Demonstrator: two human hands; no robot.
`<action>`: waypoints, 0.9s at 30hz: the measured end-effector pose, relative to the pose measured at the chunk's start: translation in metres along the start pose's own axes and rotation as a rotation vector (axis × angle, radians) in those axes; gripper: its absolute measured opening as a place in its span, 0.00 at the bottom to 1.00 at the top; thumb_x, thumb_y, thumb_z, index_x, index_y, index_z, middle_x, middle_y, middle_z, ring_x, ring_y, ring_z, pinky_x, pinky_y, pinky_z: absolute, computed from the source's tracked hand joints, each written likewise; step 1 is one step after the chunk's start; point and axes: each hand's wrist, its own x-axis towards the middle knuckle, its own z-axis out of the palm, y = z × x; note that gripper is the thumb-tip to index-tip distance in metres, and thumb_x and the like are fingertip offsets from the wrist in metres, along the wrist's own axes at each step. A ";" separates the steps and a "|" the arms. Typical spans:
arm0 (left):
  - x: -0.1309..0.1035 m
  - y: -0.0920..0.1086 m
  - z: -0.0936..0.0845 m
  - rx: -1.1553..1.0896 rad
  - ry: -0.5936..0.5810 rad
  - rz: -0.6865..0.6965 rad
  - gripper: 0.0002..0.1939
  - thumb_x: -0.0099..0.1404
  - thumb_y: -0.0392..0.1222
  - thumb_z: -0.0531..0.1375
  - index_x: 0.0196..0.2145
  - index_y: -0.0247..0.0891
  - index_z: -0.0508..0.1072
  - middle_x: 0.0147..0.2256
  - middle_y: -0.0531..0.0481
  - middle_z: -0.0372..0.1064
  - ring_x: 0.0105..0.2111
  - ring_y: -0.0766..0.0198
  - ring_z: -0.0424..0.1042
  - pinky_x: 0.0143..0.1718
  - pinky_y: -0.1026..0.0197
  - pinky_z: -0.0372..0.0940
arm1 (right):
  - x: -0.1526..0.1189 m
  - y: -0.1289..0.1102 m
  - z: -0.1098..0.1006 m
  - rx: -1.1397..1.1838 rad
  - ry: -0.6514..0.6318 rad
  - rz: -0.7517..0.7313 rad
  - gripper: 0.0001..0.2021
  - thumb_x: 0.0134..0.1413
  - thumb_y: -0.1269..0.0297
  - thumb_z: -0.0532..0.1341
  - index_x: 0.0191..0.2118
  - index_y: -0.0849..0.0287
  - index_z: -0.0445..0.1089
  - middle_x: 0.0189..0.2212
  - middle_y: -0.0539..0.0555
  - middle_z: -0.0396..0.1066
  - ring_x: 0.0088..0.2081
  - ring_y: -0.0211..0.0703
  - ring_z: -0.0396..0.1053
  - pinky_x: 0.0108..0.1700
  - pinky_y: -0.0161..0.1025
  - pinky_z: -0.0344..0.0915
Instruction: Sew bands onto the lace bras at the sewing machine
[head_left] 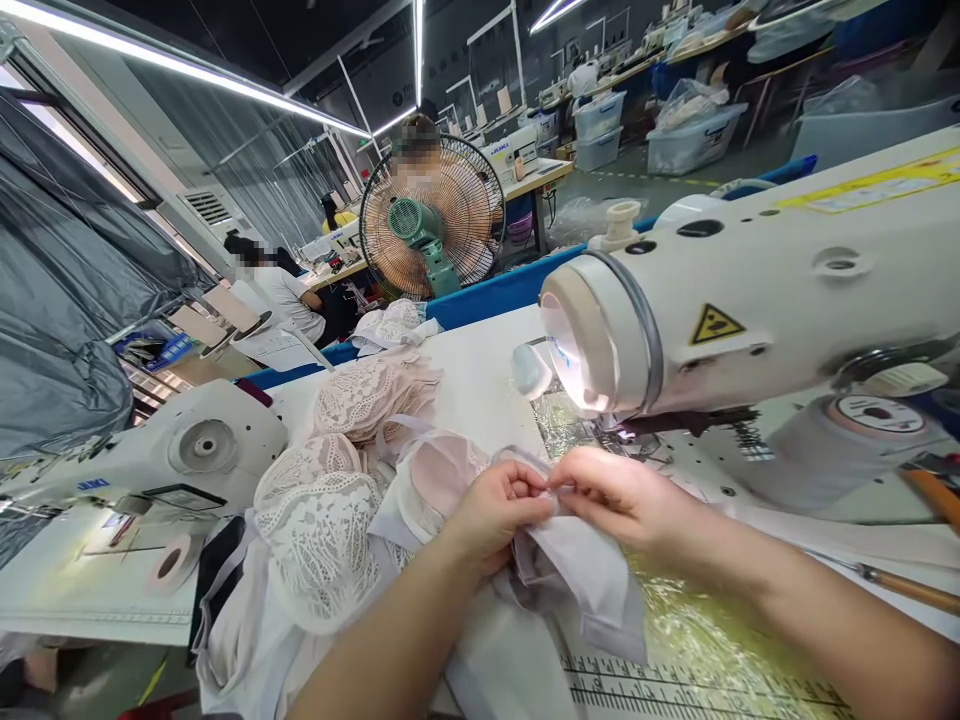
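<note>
A pale bra (581, 575) hangs between my two hands just in front of the sewing machine's lit needle area. My left hand (499, 510) pinches its fabric edge, fingers curled. Close beside it, my right hand (615, 500) pinches the same edge between thumb and fingers, the fingertips of both hands nearly meeting. The exact bit of fabric between them is too small to make out. To the left lie white lace bra cups (322, 545) in a heap, with a stack of lace pieces (367, 395) behind them. The white sewing machine head (750, 290) stands over the right side.
A second sewing machine (202, 450) stands at the left. A thread cone (847, 440) and a wooden-handled tool (907, 590) lie at the right. Printed ruler marks (675, 690) run along the table's front. Beyond are a large fan (435, 220), seated people and plastic bins (694, 135).
</note>
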 end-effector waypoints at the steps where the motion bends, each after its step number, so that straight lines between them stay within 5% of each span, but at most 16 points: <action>1: -0.001 0.000 0.001 0.030 -0.002 0.010 0.17 0.39 0.35 0.66 0.27 0.34 0.63 0.22 0.55 0.61 0.21 0.72 0.58 0.23 0.68 0.50 | 0.000 0.001 0.000 -0.019 0.011 -0.019 0.08 0.53 0.69 0.51 0.34 0.58 0.67 0.29 0.55 0.68 0.32 0.41 0.67 0.33 0.37 0.65; 12: -0.003 -0.004 0.002 0.507 0.203 0.293 0.07 0.50 0.39 0.60 0.28 0.35 0.67 0.23 0.53 0.60 0.24 0.69 0.58 0.26 0.66 0.53 | 0.002 -0.005 -0.005 0.006 0.093 -0.052 0.07 0.51 0.71 0.52 0.33 0.58 0.67 0.28 0.55 0.68 0.30 0.41 0.67 0.31 0.36 0.66; 20: -0.003 -0.005 0.003 0.440 0.221 0.334 0.04 0.51 0.39 0.59 0.24 0.36 0.70 0.23 0.52 0.62 0.24 0.67 0.59 0.26 0.65 0.54 | -0.002 -0.005 -0.002 0.042 0.095 -0.057 0.07 0.53 0.71 0.51 0.33 0.59 0.67 0.27 0.54 0.65 0.29 0.40 0.64 0.29 0.36 0.63; 27: -0.006 -0.002 0.003 0.383 0.123 0.314 0.05 0.51 0.39 0.60 0.27 0.35 0.68 0.23 0.53 0.61 0.24 0.69 0.58 0.26 0.66 0.53 | -0.001 -0.007 -0.002 0.056 0.155 -0.055 0.07 0.54 0.71 0.52 0.33 0.58 0.66 0.28 0.53 0.66 0.31 0.41 0.65 0.32 0.37 0.64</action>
